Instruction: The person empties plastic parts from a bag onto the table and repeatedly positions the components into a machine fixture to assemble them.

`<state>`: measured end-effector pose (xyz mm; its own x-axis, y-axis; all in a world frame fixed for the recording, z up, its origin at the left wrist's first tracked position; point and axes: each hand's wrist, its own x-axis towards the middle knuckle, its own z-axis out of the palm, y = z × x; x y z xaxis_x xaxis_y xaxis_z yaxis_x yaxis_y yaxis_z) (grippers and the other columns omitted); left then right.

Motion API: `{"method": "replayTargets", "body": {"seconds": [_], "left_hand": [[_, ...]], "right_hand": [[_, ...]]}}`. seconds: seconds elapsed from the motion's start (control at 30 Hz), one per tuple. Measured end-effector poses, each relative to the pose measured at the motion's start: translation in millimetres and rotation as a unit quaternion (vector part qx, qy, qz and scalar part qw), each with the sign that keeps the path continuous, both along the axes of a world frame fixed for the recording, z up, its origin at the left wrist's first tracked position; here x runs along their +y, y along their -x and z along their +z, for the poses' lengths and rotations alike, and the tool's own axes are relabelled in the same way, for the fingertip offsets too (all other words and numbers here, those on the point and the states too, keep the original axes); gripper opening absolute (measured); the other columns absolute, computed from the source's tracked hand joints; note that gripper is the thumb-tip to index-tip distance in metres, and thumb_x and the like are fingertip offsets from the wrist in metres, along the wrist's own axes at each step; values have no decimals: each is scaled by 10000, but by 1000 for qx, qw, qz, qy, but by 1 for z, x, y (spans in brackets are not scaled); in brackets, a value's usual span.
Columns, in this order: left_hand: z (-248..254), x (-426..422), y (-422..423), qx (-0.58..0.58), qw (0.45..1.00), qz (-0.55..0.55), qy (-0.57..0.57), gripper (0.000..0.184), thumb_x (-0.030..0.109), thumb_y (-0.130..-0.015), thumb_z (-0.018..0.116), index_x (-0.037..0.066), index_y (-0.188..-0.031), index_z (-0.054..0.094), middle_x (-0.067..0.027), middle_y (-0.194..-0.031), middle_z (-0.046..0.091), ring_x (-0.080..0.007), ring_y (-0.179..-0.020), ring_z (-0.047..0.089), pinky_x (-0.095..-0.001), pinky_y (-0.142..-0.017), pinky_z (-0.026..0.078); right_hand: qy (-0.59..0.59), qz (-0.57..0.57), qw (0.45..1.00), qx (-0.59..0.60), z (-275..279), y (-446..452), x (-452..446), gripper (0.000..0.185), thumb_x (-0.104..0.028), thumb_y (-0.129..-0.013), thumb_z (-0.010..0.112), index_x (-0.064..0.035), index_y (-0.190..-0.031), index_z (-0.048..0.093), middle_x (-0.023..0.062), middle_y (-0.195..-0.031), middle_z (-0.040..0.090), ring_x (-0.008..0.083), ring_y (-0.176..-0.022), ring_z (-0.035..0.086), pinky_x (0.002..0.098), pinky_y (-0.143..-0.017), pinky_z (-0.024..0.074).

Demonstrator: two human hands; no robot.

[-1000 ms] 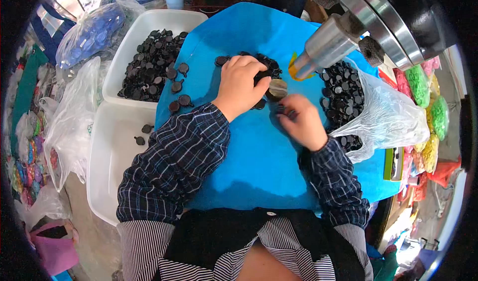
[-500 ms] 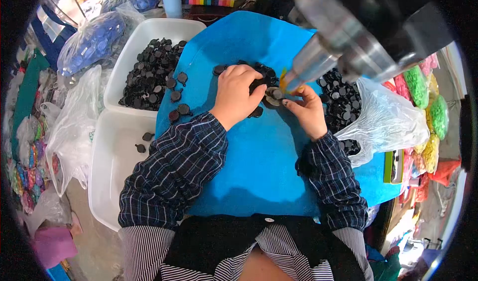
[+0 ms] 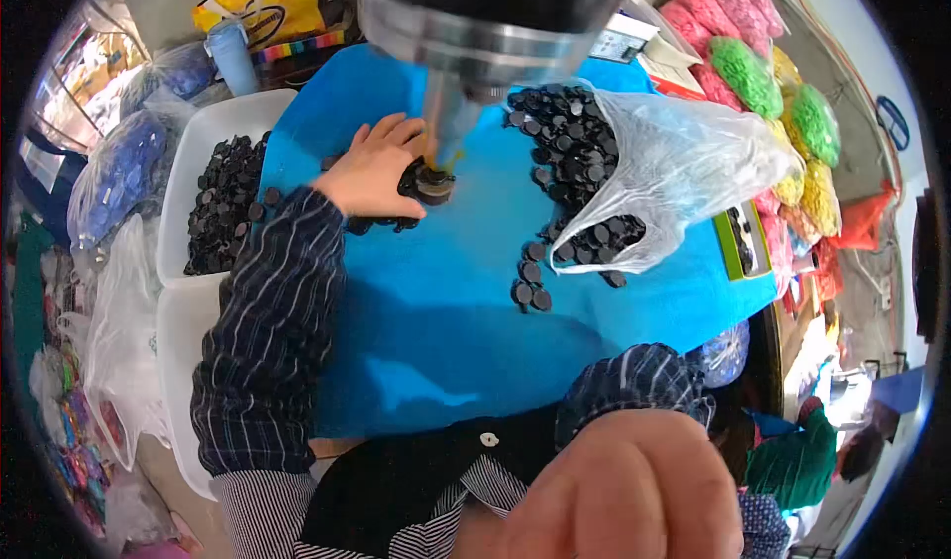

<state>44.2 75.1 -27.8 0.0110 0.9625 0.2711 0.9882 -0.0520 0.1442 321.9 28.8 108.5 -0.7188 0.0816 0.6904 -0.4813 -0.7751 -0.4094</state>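
Observation:
My left hand (image 3: 374,171) lies on the blue-covered table with its fingers and thumb spread. Small black round pieces (image 3: 381,224) show under and beside it. Right by its fingertips, a metal machine head (image 3: 451,113) points down at a dark round base (image 3: 433,185), with a bit of yellow at its tip. My right hand (image 3: 634,490) is raised close to the camera, near my chest, its fingers curled into a fist. Whatever it may hold is hidden. A pile of black round pieces with little tabs (image 3: 565,133) spills from a clear plastic bag (image 3: 693,163) on the right.
On the left stand a white tub (image 3: 178,212) of black pieces and another white tub (image 3: 183,361) nearer me. A blue tumbler (image 3: 233,59) stands at the back left. Bags of coloured pieces (image 3: 743,74) and a green box (image 3: 731,247) are on the right.
My right hand has left the machine's base and come up toward the camera, closing. My left hand stays by the black pieces, fingers now spread. The view has turned to the right.

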Motion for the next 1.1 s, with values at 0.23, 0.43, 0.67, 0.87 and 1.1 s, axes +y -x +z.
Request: {"method": "replayTargets", "body": {"seconds": [0.23,0.43,0.67,0.87,1.1], "left_hand": [[8,26,-3,-30,978,-30,205,705,390,-748,663,84,-1358,486,-139,-1430,423,-369,-1305,381,-512,-1081,323],[-14,-34,35,-38,997,34,54,497,305,-794,638,46,-1213,572,-166,-1335,500,-361,-1239,446,-480,-1015,388],[-39,-75,32,-8,978,162,-130,531,374,-851,630,40,-1255,550,-144,-1363,481,-345,-1272,421,-558,-1014,354],[-52,-54,-46,41,986,139,-84,555,382,-879,607,75,-1322,480,-135,-1356,477,-313,-1286,405,-654,-960,317],[-62,-39,19,127,957,240,-97,385,288,-859,619,98,-1191,572,-82,-1259,535,-287,-1191,473,-602,-924,351]], "right_hand": [[-30,95,992,74,-3,0,-13,205,-132,-966,517,21,-906,639,256,-992,646,326,-820,603,395,-717,476],[-76,130,979,140,-4,-16,-12,195,-91,-969,495,19,-867,619,237,-975,639,322,-798,586,385,-699,471],[-14,100,989,107,-3,-29,-16,171,-77,-962,499,30,-898,615,239,-993,626,329,-826,575,394,-710,477],[3,92,991,100,-4,-41,-18,119,-74,-947,522,15,-956,601,253,-1024,624,345,-840,589,429,-727,489],[-64,86,986,128,-6,-62,39,152,-99,-912,582,-17,-1039,564,254,-1036,622,372,-866,602,508,-772,496]]}}
